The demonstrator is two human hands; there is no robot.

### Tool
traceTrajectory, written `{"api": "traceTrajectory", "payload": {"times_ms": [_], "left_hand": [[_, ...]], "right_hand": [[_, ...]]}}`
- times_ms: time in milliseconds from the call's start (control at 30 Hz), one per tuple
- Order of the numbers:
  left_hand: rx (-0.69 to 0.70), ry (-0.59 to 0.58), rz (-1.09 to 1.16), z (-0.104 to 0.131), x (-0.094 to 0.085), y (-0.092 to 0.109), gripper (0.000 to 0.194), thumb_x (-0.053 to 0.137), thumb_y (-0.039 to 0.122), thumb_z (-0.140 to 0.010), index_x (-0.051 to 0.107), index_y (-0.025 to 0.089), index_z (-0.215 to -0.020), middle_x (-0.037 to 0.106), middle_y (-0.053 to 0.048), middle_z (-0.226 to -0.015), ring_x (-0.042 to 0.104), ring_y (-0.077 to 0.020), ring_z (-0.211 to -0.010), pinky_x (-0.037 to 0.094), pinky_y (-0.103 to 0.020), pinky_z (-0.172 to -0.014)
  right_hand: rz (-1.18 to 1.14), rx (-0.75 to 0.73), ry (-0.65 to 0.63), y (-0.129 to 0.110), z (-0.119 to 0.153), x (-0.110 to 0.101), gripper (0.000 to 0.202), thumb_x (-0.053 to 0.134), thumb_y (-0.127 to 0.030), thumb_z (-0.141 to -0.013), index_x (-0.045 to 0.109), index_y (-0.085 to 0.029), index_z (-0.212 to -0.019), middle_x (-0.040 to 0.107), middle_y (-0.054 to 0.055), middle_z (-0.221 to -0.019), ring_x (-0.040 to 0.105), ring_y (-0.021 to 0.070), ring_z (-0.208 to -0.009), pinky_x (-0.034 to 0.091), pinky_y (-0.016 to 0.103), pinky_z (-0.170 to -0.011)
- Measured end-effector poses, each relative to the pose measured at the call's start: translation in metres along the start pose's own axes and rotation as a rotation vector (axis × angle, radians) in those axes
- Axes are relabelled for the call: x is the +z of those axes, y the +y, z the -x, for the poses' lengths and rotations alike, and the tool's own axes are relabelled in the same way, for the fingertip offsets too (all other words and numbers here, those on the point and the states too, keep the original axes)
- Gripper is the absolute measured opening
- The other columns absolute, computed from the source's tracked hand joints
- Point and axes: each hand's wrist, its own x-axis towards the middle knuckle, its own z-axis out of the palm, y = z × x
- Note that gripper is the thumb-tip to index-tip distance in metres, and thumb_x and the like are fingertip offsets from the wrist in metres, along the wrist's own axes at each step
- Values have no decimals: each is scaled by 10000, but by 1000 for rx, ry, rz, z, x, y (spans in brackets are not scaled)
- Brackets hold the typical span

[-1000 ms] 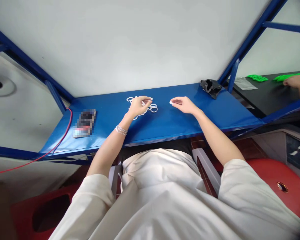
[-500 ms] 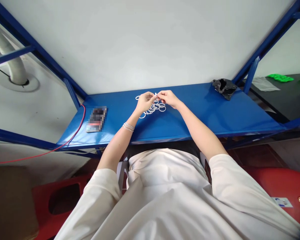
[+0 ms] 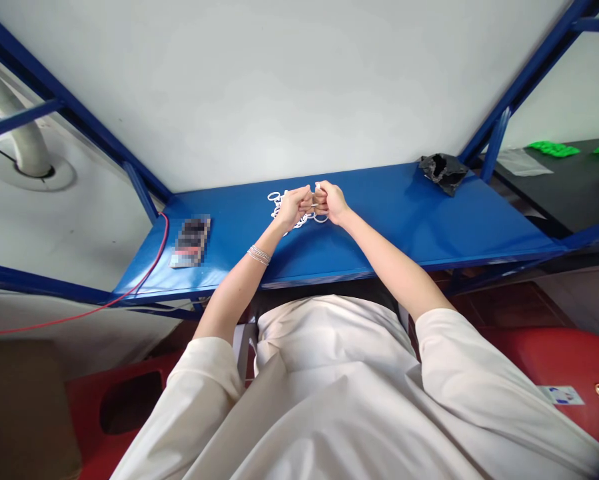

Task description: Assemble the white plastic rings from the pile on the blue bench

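Note:
My left hand (image 3: 295, 205) and my right hand (image 3: 330, 202) are close together above the far part of the blue table, fingers curled in. Between them a white ring (image 3: 316, 194) is gripped, and only small bits of it show at the fingertips. Several more white rings (image 3: 274, 197) lie in a loose cluster under and around my hands, some overlapping or linked; which, I cannot tell. Part of one ring (image 3: 321, 219) shows just below my right hand. My fingers hide much of the cluster.
The blue table (image 3: 394, 227) meets a pale wall behind. On its left lies a blurred-out flat object (image 3: 191, 243), with a red cable (image 3: 149, 270) near it. A crumpled black plastic bag (image 3: 443, 172) sits at the back right. Blue frame bars (image 3: 494, 143) rise at both ends.
My fingers have curled tighter into fists, and the hands have drawn slightly apart at the fingertips. The view has shifted a little.

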Motion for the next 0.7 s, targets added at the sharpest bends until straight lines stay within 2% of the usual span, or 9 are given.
{"api": "traceTrajectory", "payload": {"times_ms": [67,167,267,400,500,567,700], "left_hand": [[7,10,4,0,1,-2,688,658,664,-1090,346,239,-648,265,53,-583,307,-84,-502,405,-319,-566],[29,38,-32,0,2,-8,638,714,627,-1065,404,241,-664,328,50,-589,359,-108,-516,440,-329,-585],[93,93,-118,-2,-1,-15,551,743,617,-1050,515,232,-728,500,18,-647,483,-126,-559,476,-324,-611],[287,239,-325,-4,-8,-23,392,821,580,-1009,675,225,-927,725,-32,-897,624,-127,-652,518,-312,-664],[430,324,-479,-5,-14,-26,350,838,558,-1004,713,233,-1032,781,-54,-1044,685,-127,-705,536,-304,-693],[493,339,-558,-5,-18,-27,314,816,535,-1025,733,232,-1033,797,-60,-1049,702,-131,-718,555,-303,-711],[526,353,-625,-8,-24,-29,276,764,498,-1059,763,227,-1009,822,-73,-1037,748,-156,-780,604,-308,-758]], "right_hand": [[-14,21,-1,1,0,-3,554,612,-369,-1076,258,-276,-660,196,-107,-531,88,68,-455,196,176,-370],[9,22,-9,3,0,-9,568,696,-395,-1061,303,-271,-670,248,-106,-533,145,69,-446,246,179,-380],[28,-29,-32,4,0,-15,544,789,-392,-1021,384,-256,-685,353,-85,-564,253,76,-457,318,186,-415],[53,-113,-50,8,-1,-19,477,817,-385,-1014,492,-230,-700,457,-60,-614,354,83,-483,362,205,-458],[171,-203,-13,13,-3,-20,506,851,-465,-1006,524,-232,-698,483,-55,-603,400,96,-489,391,229,-478],[278,-258,5,18,-6,-21,535,856,-536,-1004,537,-238,-694,488,-51,-585,431,111,-496,413,247,-494],[445,-338,42,27,-13,-26,525,795,-652,-1026,600,-237,-771,577,-21,-680,490,131,-543,443,277,-528]]}}
